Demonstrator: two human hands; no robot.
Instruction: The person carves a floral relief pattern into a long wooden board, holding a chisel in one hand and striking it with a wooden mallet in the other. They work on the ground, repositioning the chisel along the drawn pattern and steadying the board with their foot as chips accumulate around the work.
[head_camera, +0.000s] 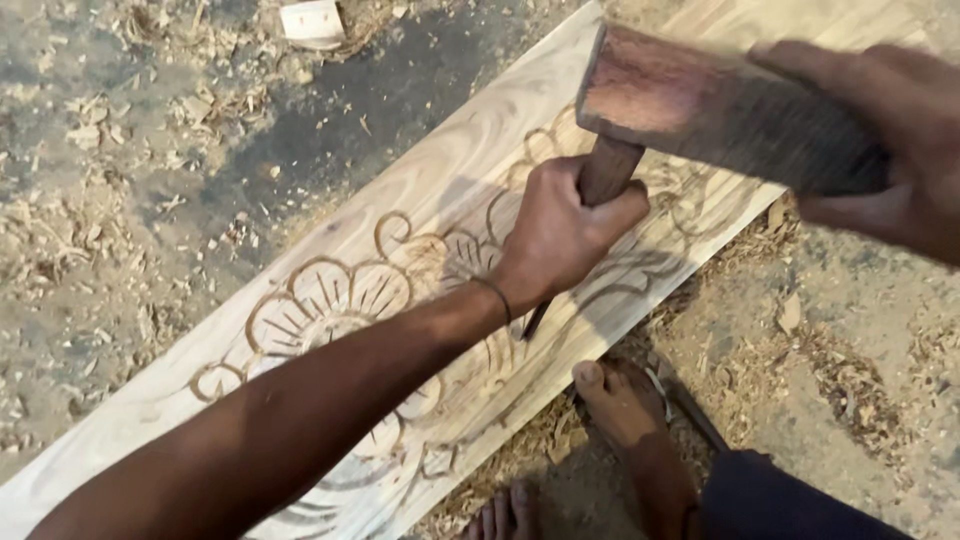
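The left hand (560, 235) is clenched around the dark wooden handle of a chisel (603, 175), whose thin blade shows below the fist and slants down toward 7 o'clock onto the plank (480, 150). The right hand (890, 130), at 2 o'clock, is wrapped around a blocky reddish-brown wooden mallet (700, 105); its blunt end sits right on top of the chisel handle. The plank is pale, with flowing grain, and runs from 7 o'clock up to 1 o'clock across the ground. Carved into it are a round flower (335, 300) with ribbed petals and curling scrolls outlined in brown. Wood shavings (120, 230) litter the dusty ground. A bare foot (625, 405) rests at 5 o'clock, just beside the plank's edge.
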